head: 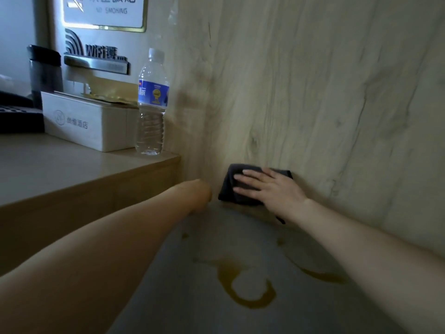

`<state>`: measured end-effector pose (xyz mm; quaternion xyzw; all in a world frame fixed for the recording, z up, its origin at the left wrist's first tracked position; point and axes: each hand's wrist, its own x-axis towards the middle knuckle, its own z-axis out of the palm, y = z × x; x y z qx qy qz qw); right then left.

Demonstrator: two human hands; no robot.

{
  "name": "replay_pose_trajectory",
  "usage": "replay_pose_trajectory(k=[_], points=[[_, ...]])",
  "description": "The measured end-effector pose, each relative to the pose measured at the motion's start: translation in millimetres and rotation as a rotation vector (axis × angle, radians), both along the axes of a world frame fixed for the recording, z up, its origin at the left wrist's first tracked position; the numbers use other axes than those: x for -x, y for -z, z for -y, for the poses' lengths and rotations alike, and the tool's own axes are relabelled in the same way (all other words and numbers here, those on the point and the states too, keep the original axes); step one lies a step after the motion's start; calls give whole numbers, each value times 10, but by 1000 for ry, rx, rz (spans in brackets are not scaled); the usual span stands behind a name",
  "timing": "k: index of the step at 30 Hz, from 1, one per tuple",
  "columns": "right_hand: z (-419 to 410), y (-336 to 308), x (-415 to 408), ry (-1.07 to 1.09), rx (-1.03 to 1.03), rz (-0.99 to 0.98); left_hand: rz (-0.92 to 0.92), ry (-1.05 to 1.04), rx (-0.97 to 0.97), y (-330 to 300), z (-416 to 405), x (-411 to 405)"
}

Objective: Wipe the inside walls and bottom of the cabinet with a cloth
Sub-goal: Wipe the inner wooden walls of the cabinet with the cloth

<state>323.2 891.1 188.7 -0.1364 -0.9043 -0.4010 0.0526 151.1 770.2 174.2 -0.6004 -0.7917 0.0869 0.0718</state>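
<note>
My right hand [267, 189] presses flat, fingers straight, on a dark folded cloth [228, 186]. The cloth lies against the light wood-grain cabinet wall [313, 92], low down where it meets the bottom. The grey cabinet bottom [192, 309] carries yellow-brown ring stains [245, 288] in front of the cloth and to the right [322, 276]. My left arm reaches forward beside the cloth. Only the bent wrist end of my left hand [201, 196] shows, and its fingers are hidden.
A wooden ledge [72, 169] on the left holds a water bottle [151, 104] near its corner, a white tissue box [89, 121], a dark cup [44, 71] and a black device [16, 114]. WiFi and no-smoking signs [103, 13] hang on the back wall.
</note>
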Motion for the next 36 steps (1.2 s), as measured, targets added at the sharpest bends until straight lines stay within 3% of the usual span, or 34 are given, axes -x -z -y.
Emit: replay_pose_trajectory(k=[4,6,10,12,17,20,24,28,31,36], points=[[-26,-319,-33,124,47,-305,41,66,21,69,-169,-250],[-4,-257,-42,88,37,-338,-29,106,72,172,-204,-251],[-45,185,-157,60,65,33,-144,173,156,170,-198,-297],[-128,208,-228,-25,-33,127,-125,134,184,148,-216,-331],[-93,-193,-307,22,-43,-284,-150,112,252,168,-316,-306],[-72,-263,-308,137,54,-358,-183,110,288,141,-312,-327],[-93,-4,-510,97,5,-43,-197,84,289,126,-259,-397],[-184,160,-868,29,-5,136,-58,114,107,45,-252,-666],[-273,275,-1357,77,-55,192,-16,204,98,38,-294,-952],[-393,347,-2030,186,-110,177,-104,221,200,119,-355,-1077]])
